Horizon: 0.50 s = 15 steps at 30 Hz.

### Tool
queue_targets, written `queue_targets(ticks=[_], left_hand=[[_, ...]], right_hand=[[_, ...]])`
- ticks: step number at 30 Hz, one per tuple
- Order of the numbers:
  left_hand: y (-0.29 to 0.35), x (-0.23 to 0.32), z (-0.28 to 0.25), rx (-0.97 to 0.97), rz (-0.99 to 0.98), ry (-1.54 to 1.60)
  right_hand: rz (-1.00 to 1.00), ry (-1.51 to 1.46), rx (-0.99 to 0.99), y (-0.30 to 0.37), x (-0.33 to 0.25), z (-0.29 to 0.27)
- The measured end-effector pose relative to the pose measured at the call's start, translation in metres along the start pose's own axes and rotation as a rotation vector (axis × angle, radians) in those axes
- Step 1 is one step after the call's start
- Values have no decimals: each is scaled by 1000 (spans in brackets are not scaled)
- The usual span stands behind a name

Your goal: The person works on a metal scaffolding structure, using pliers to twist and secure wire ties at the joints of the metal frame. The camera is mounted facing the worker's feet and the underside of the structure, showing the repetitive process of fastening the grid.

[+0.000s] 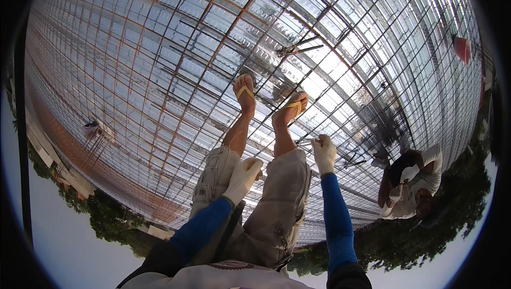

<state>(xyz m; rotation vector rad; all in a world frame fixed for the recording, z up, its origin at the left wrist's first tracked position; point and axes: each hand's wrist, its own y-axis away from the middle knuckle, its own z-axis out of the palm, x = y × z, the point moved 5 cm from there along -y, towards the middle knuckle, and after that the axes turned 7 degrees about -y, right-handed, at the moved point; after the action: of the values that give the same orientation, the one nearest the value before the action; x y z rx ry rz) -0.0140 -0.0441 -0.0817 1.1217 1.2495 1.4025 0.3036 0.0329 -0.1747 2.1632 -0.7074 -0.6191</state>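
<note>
Below me spreads a grid of steel reinforcing bars [213, 46] over shiny ribbed metal decking [151, 14]. My left hand [244, 178], in a cream work glove, is closed in front of my knees; what it holds, if anything, is hidden. My right hand [324, 154], gloved the same way, is raised beside my right knee with curled fingers. Thin pale strands show near its fingertips, too fine to make out. Ahead of my feet, a dark long-handled tool [301, 47], looking like pincers, rests on the bars.
I stand on the grid in yellow flip-flops [291, 106]. A co-worker [412, 182] with gloved hands bends low at the right. Farther off lie a red object [461, 49] at the far right and a pale bundle [96, 129] at the left. Trees [114, 217] line the edge.
</note>
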Motion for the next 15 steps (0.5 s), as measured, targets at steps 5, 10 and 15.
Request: queue_targets(ticks=[5, 10, 15], left_hand=[[6, 30, 27, 55, 48, 132], [-1, 45, 66, 166, 16, 416], [5, 28, 130, 108, -117, 578]], right_hand=[[-323, 352, -20, -116, -84, -14], [-577, 555, -105, -220, -145, -4], [-682, 671, -112, -263, -215, 9]])
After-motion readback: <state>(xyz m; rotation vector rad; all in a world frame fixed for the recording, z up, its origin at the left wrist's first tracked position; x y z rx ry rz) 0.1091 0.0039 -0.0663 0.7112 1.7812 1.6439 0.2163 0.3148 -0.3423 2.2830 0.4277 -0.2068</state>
